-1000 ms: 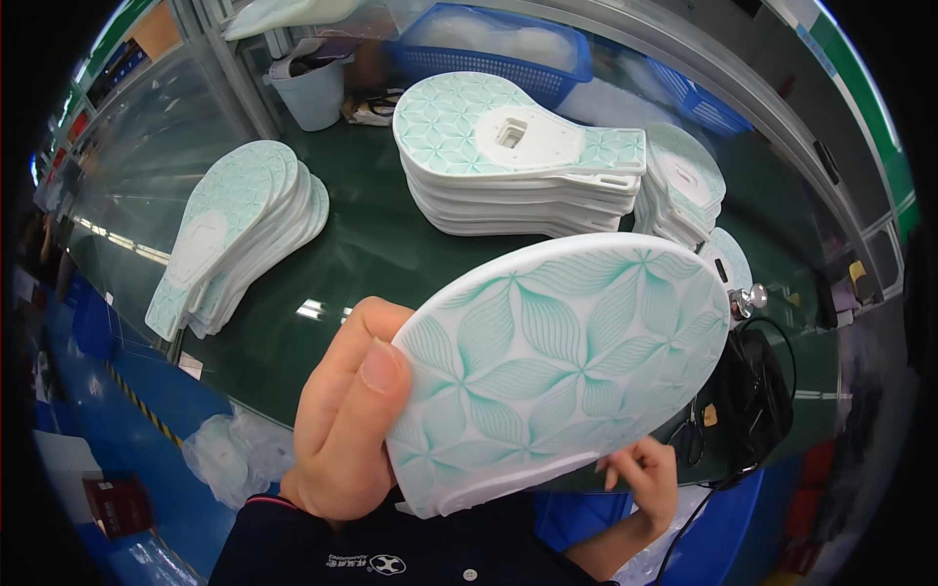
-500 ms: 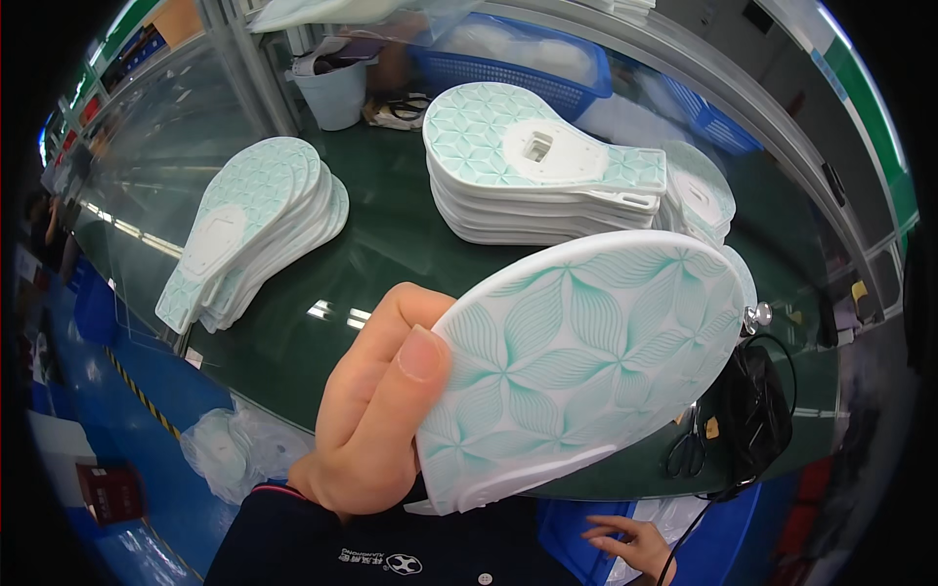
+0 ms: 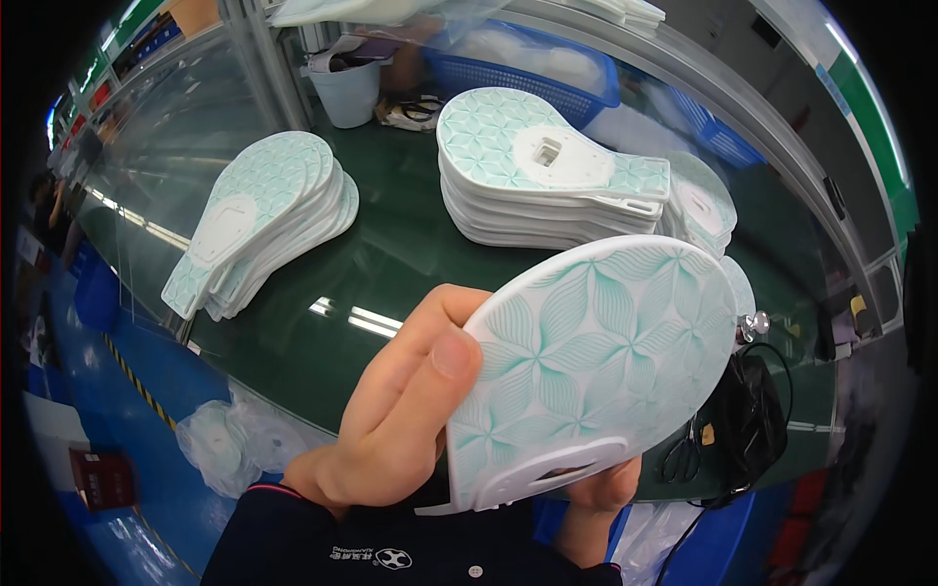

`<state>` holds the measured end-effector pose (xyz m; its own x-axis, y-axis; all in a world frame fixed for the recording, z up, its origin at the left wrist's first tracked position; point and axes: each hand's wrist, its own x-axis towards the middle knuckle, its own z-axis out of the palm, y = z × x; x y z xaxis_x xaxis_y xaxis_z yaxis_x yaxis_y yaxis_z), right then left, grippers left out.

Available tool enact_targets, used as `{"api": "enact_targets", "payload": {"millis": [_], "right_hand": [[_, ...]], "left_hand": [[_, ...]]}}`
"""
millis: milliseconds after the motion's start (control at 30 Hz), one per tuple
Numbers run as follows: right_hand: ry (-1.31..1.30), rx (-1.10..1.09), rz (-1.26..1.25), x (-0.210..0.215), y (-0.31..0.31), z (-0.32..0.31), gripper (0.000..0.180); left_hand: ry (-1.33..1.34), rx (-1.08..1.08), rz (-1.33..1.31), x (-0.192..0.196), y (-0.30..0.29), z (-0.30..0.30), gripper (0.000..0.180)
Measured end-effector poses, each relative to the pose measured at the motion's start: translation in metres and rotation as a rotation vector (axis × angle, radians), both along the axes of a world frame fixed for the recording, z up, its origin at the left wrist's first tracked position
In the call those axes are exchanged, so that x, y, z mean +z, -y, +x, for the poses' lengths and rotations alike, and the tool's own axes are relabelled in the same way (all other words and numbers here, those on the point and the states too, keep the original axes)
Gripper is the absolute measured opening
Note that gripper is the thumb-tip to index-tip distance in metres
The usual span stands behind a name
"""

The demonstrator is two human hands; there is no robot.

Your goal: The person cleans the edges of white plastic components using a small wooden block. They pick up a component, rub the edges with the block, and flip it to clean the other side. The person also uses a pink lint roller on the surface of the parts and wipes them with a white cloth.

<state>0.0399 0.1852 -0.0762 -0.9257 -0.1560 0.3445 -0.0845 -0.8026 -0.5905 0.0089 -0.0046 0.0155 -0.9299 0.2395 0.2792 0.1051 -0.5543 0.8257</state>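
In front of me a white plastic paddle-shaped panel (image 3: 596,361) with a green petal pattern is held up, tilted, its slotted end toward my body. My left hand (image 3: 410,400) grips its left edge, thumb on the patterned face and the other fingers mostly behind it. At the panel's lower edge is my right hand (image 3: 611,485), its fingers curled and partly hidden by the panel. Beyond it stands a stack of similar panels (image 3: 547,210) with handles to the right. Another leaning stack (image 3: 269,210) lies at the left.
Small scissors (image 3: 682,457) and a black bag (image 3: 752,420) with a cord lie at the right of the green table (image 3: 293,361). A blue basket (image 3: 528,83) and a light bin (image 3: 347,95) stand at the back. Clear plastic bags (image 3: 230,439) sit beyond the left edge.
My right hand has come up from low at the right, fingers apart, to the panel's lower edge. The left hand and panel have shifted slightly right in the picture.
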Motion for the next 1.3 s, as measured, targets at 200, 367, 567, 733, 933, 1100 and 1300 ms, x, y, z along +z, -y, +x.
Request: {"api": "enact_targets", "payload": {"millis": [200, 367, 567, 733, 933, 1100, 1300], "right_hand": [[0.054, -0.092, 0.096, 0.031, 0.017, -0.006, 0.046], [-0.018, -0.064, 0.157, 0.034, 0.017, -0.006, 0.046], [0.053, -0.028, 0.093, 0.023, 0.006, -0.001, 0.049], [0.054, 0.037, 0.088, 0.024, 0.003, -0.003, 0.057], [0.136, 0.044, 0.192, 0.034, 0.000, -0.002, 0.059], [0.156, -0.198, 0.164, 0.043, 0.018, 0.002, 0.064], [0.102, -0.151, 0.199, 0.027, 0.005, 0.007, 0.058]], "left_hand": [[-0.059, 0.087, -0.275, -0.004, -0.005, 0.001, 0.050], [0.173, 0.096, -0.138, -0.009, -0.002, 0.001, 0.055], [0.227, -0.187, 0.249, -0.018, 0.009, 0.004, 0.076], [0.225, -0.235, 0.426, -0.027, 0.012, 0.008, 0.079], [0.193, -0.205, 0.619, -0.030, 0.011, 0.014, 0.081], [0.073, -0.217, 0.592, -0.031, 0.011, 0.014, 0.074], [0.118, -0.217, 0.506, -0.030, 0.012, 0.020, 0.084]]}}
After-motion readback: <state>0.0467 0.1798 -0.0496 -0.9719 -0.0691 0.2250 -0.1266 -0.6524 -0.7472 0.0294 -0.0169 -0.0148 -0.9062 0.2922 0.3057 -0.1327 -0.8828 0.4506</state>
